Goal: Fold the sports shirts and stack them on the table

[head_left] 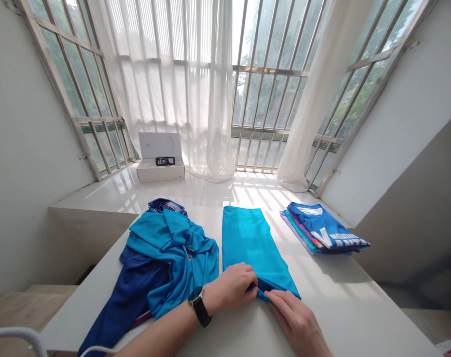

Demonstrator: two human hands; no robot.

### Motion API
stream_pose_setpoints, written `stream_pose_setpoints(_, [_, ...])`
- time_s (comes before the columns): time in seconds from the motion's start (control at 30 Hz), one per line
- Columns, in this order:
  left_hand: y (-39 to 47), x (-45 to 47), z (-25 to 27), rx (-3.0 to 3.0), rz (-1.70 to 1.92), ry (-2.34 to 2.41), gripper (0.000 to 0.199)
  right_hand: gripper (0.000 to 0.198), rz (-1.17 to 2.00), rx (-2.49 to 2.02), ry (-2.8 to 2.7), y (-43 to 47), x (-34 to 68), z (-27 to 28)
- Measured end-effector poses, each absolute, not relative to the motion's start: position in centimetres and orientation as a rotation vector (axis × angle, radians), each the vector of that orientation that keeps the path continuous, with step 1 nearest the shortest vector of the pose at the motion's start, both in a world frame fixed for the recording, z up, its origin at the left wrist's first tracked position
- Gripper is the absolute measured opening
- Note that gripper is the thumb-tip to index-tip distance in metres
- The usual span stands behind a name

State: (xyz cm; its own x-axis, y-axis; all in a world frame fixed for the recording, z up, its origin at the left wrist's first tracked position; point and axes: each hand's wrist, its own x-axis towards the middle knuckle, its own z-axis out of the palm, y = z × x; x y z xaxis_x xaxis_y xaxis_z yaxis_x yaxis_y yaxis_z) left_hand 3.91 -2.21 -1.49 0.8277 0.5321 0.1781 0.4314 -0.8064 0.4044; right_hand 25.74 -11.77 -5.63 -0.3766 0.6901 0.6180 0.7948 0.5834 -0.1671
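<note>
A turquoise shirt (247, 238), folded into a long flat strip, lies on the white table in front of me. My left hand (235, 286), with a black-strapped watch (199, 303) on its wrist, is closed on the near edge of the fabric. At the same edge, to the right, my right hand (295, 317) pinches the cloth; its thumb is mostly hidden. Between the two hands the hem is slightly raised and shows a darker blue fold. Left of the strip, close to my left forearm, a crumpled turquoise garment (169, 243) lies over navy clothing (123, 297).
A stack of folded shirts (322, 228), topped by a blue one with white print, sits on the table's right side. An open white box (160, 171) holding a dark device stands on the windowsill (98, 196). White curtains (206, 99) hang before barred windows.
</note>
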Motion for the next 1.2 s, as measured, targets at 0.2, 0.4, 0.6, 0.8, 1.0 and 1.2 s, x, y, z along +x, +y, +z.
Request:
stream_pose_setpoints(0.2, [-2.3, 3.7, -1.2, 2.683, 0.424, 0.709, 0.021, 0.032, -0.214, -1.396, -2.04, -11.2, 23.9, -5.8])
stream_pose_setpoints(0.4, [-2.5, 3.7, -1.2, 2.718, 0.361, 0.738, 0.024, 0.041, -0.199, -1.605, -1.916, -11.3, 23.1, -6.6])
stream_pose_setpoints(0.6, [-2.7, 3.7, -1.6, 2.805, 0.427, 0.656, 0.019, 0.044, -0.246, -1.666, -1.902, -11.3, 23.1, -6.8])
stream_pose_setpoints(0.8, [-2.4, 3.7, -2.1, 2.935, 0.483, 0.556, 0.022, 0.035, -0.312, -1.66, -1.882, -11.4, 23.7, -7.4])
stream_pose_setpoints(1.0, [-2.3, 3.4, -1.7, 2.955, 0.483, 0.512, 0.015, 0.029, -0.477, -1.619, -1.775, -11.3, 24.7, -7.3])
stream_pose_setpoints(1.2, [-2.8, 3.4, -0.8, 2.885, 0.473, 0.564, 0.032, 0.033, -0.743, -1.527, -1.916, -11.0, 25.7, -7.2])
